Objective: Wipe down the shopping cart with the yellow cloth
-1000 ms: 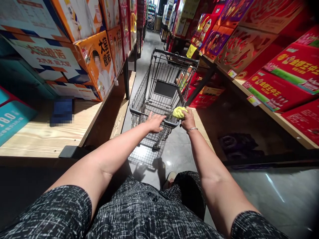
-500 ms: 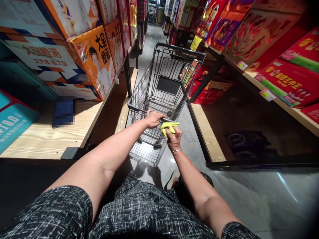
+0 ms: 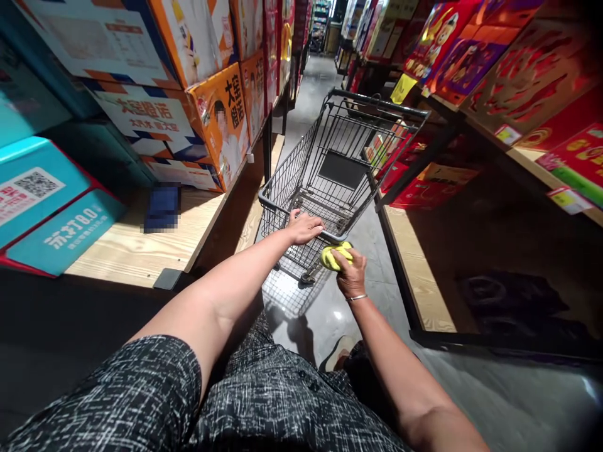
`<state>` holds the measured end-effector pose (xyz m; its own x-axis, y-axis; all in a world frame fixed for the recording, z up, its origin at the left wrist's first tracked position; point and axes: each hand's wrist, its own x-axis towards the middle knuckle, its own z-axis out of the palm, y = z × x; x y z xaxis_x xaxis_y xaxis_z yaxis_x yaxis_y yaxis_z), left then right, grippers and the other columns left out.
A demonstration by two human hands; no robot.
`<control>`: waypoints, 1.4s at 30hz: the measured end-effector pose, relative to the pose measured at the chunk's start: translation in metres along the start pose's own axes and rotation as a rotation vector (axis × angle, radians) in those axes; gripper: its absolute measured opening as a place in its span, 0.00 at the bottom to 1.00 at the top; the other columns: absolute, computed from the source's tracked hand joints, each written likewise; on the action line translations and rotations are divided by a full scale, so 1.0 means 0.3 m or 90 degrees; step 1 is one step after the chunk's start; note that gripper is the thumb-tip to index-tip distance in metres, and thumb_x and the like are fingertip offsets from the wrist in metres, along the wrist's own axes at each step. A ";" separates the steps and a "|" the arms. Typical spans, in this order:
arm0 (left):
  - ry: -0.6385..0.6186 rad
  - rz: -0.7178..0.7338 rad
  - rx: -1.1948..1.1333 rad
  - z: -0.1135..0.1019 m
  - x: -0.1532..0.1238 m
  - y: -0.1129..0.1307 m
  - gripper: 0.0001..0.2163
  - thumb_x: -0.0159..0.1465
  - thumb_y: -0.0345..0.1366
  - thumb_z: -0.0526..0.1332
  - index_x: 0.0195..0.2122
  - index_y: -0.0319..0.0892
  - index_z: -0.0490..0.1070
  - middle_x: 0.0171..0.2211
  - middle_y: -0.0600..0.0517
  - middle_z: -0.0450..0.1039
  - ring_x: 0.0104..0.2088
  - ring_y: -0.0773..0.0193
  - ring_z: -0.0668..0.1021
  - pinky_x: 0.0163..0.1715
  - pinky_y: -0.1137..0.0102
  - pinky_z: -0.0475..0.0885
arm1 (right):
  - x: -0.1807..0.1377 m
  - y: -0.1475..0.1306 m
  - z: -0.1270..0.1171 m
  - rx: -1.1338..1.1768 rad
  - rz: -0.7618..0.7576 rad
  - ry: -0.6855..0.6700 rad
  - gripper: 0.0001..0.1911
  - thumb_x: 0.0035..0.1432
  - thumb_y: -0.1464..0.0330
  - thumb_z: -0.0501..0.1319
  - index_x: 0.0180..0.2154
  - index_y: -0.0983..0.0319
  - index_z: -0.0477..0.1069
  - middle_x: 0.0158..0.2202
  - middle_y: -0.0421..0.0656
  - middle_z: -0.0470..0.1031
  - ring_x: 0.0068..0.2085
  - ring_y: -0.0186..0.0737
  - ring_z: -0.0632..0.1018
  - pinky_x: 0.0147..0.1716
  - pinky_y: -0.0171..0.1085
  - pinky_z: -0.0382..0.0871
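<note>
Drawn back toward the body since a second ago, the yellow cloth (image 3: 330,256) is now just on the near side of the shopping cart (image 3: 345,168); the right hand's (image 3: 353,275) grip is clamped on it. Just beyond, the left hand (image 3: 304,230) lies over the near rim (image 3: 276,204), fingers loosely extended; whether its grip closes round it, I cannot tell. Left of these, a teal box (image 3: 66,235) and, farther back, orange boxes (image 3: 219,135) stand on a wooden shelf (image 3: 191,220). Red boxes (image 3: 417,198) sit right of the cart.
</note>
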<state>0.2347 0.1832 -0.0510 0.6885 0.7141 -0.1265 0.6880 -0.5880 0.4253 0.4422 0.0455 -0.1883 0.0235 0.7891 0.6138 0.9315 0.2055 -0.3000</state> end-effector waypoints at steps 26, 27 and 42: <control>0.081 0.001 -0.074 0.000 -0.182 -0.111 0.23 0.74 0.47 0.43 0.34 0.47 0.74 0.40 0.56 0.81 0.51 0.57 0.73 0.63 0.51 0.47 | 0.109 -0.226 -0.114 0.098 -0.198 0.084 0.21 0.60 0.76 0.63 0.51 0.48 0.77 0.55 0.44 0.68 0.55 0.46 0.70 0.54 0.47 0.72; 0.080 0.004 -0.076 0.002 -0.186 -0.115 0.23 0.74 0.47 0.43 0.34 0.47 0.75 0.40 0.57 0.81 0.51 0.57 0.73 0.62 0.51 0.47 | 0.114 -0.217 -0.104 0.091 -0.215 0.056 0.21 0.60 0.77 0.62 0.50 0.49 0.78 0.54 0.43 0.69 0.54 0.45 0.70 0.54 0.47 0.71; 0.133 0.020 -0.122 -0.003 -0.200 -0.156 0.20 0.64 0.53 0.57 0.23 0.43 0.67 0.26 0.56 0.72 0.43 0.59 0.73 0.62 0.51 0.48 | 0.341 0.051 -0.049 0.049 0.122 0.099 0.30 0.44 0.75 0.57 0.52 0.59 0.72 0.57 0.50 0.62 0.58 0.52 0.68 0.58 0.56 0.67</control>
<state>0.1610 0.1683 -0.0626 0.6329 0.7712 0.0678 0.5978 -0.5425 0.5902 0.4642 0.1210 -0.1194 0.2584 0.7205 0.6435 0.8742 0.1091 -0.4732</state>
